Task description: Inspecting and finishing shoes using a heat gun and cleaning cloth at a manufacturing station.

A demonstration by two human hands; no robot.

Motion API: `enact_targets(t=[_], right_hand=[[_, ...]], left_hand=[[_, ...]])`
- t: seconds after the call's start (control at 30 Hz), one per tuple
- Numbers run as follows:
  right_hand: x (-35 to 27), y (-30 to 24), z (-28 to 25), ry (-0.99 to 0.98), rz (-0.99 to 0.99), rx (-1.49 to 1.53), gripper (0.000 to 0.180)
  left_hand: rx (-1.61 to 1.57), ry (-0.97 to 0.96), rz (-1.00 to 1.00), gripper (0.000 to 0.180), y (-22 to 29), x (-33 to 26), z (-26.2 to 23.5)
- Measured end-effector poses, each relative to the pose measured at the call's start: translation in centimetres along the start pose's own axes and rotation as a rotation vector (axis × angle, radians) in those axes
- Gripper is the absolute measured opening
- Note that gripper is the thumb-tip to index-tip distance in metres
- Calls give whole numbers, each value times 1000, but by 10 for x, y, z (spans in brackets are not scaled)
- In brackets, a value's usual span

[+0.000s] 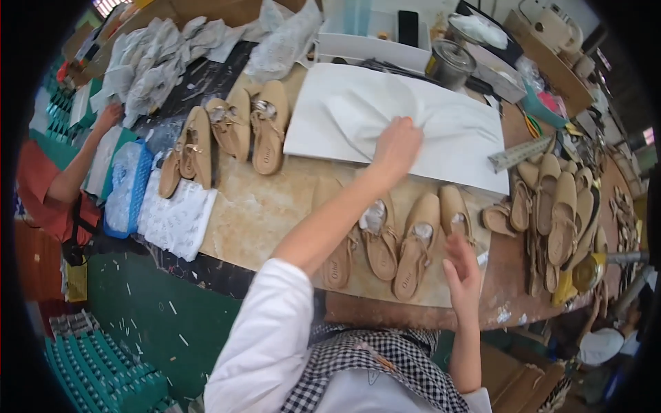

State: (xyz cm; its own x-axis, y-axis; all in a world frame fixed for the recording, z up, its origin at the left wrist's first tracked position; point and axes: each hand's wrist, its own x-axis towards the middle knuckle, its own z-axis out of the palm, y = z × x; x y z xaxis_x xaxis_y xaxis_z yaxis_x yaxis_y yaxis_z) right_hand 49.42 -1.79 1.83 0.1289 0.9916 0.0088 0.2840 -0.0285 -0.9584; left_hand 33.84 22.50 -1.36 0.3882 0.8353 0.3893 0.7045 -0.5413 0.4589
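Observation:
My left hand (398, 148) is closed on the top sheet of a stack of white paper (454, 131), and creases spread from the fingers. A small orange spot shows at its fingertips. Lower down, my right hand (464, 270) is open, thumb apart from the fingers, beside a tan slip-on shoe (454, 210); whether it touches the shoe I cannot tell. To its left lie another tan slip-on shoe (417, 248) and several more alike, toes pointing away, some with crumpled clear stuffing. My left forearm partly covers this row.
More tan shoes (268, 127) stand at the table's left, with others (561, 213) heaped right. Around them are a metal ruler (520, 153), a tin can (449, 64), crumpled tissue (148, 62), a printed white sheet (177, 219) and a blue basket (141, 186). A person in red (51, 182) works at left.

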Motion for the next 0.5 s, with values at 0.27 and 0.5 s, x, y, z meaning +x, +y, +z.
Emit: enact_targets(t=[0.27, 0.5], right_hand=[[-6, 33, 8, -305, 650, 863, 57], [35, -62, 77, -261, -293, -170, 67]], left_hand=[[-740, -31, 281, 19, 108, -146, -100], [-674, 355, -638, 42, 46, -184, -123]])
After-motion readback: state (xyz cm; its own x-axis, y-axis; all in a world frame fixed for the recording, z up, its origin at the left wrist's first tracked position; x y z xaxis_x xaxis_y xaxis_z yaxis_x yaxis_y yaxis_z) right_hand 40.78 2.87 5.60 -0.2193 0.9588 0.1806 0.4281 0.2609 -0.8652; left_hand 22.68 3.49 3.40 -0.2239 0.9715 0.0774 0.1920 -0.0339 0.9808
